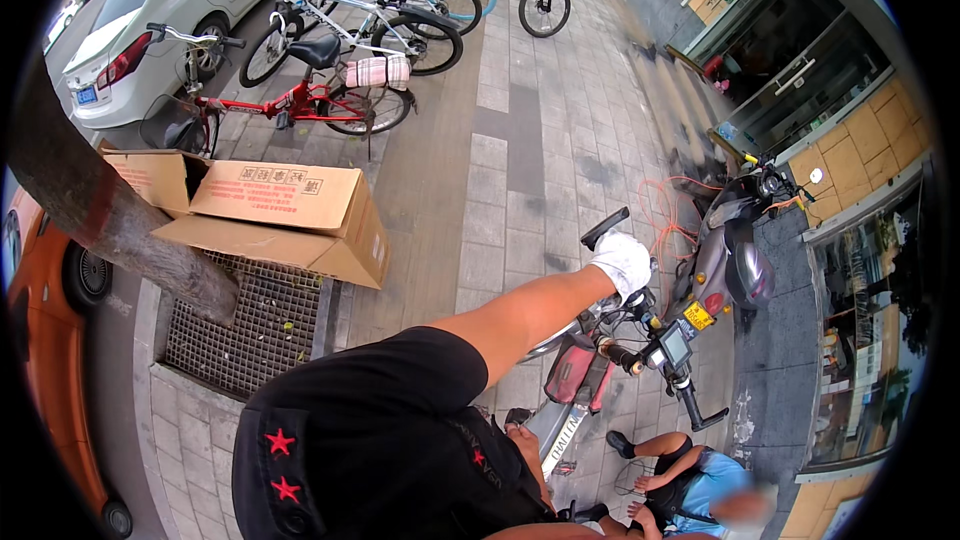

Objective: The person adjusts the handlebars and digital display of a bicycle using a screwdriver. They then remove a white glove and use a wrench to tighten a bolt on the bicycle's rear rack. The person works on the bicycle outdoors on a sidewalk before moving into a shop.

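Note:
My left hand, in a white glove, is closed round the left side of a bicycle handlebar. A black bar end juts out past the glove. The other side of the bar, with a black grip and a small grey-screened device, has no hand on it. Below the bar run the bicycle's silver frame and a red-and-grey frame bag. Bare skin shows along the bottom edge, but my right hand is not in view.
A person in blue sits low at the bottom right. A grey scooter stands by the shopfront, near an orange cable. Left are a cardboard box, a tree trunk, a red bicycle and parked cars.

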### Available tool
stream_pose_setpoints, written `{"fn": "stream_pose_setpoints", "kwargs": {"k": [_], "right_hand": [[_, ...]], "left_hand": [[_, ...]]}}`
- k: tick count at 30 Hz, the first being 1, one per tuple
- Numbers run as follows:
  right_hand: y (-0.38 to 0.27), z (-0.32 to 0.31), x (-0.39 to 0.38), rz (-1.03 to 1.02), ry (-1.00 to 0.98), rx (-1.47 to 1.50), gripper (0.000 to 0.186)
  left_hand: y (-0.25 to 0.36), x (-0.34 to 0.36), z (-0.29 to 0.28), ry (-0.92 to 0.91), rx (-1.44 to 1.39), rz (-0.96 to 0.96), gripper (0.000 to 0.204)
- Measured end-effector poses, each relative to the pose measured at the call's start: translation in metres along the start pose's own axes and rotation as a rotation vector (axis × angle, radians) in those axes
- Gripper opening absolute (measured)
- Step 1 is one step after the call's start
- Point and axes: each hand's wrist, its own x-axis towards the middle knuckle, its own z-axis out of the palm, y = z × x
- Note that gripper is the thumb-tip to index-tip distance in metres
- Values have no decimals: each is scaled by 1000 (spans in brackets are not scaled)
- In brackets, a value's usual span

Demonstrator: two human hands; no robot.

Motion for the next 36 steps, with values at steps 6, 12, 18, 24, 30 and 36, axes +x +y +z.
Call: {"fn": "stream_pose_setpoints", "kwargs": {"k": [6, 12, 18, 24, 30, 36], "right_hand": [[65, 5, 23, -85, 67, -318, 34], [45, 3, 5, -6, 2, -64, 30], [39, -5, -18, 31, 32, 36, 27], [53, -2, -25, 34, 33, 125, 25], [108, -1, -16, -44, 83, 267, 26], [45, -38, -60, -406, 391, -209, 35]], "left_hand": [[-5, 3, -4, -44, 19, -39, 34], [-7, -2, -13, -72, 32, -84, 38], [12, 0, -14, -84, 28, -58, 38], [8, 0, -12, -106, 99, -68, 38], [13, -2, -16, -79, 120, -93, 39], [18, -2, -8, -66, 174, -100, 50]]}}
